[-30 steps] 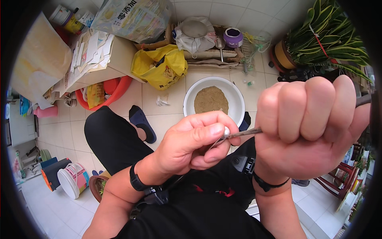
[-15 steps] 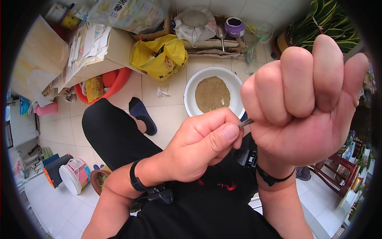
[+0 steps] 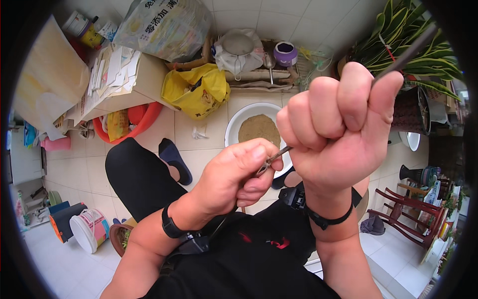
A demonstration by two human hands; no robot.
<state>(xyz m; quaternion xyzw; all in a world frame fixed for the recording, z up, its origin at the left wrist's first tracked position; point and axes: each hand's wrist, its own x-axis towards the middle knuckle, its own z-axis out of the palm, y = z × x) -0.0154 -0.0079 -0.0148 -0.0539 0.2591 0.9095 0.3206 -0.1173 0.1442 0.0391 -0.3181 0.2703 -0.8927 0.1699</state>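
Observation:
A long, thin dark rod point(image 3: 409, 59) slants up to the right through both of my hands. Raised nearer the camera, my right hand point(image 3: 336, 132) is closed in a fist around it, and the upper part sticks out past the thumb. Lower and to the left, my left hand point(image 3: 234, 172) pinches the rod between thumb and fingers. A small loop or twisted bit shows at that grip; its kind is unclear. Behind the hands, a white basin point(image 3: 232, 122) on the floor holds brown, sandy-looking powder point(image 3: 258, 127), partly hidden by them.
A yellow bag point(image 3: 194, 94) and a red tub point(image 3: 130, 135) stand beyond my left knee. Papers point(image 3: 119, 67) lie on a box there. A purple jar point(image 3: 285, 55) and a sieve point(image 3: 238, 44) sit by the wall. At right are a leafy plant point(image 3: 398, 35) and a wooden chair point(image 3: 406, 217).
Both hands have moved left in the picture. More of the rod shows, above my right fist and between the hands, and my left fingers have loosened somewhat around it. The view has shifted slightly.

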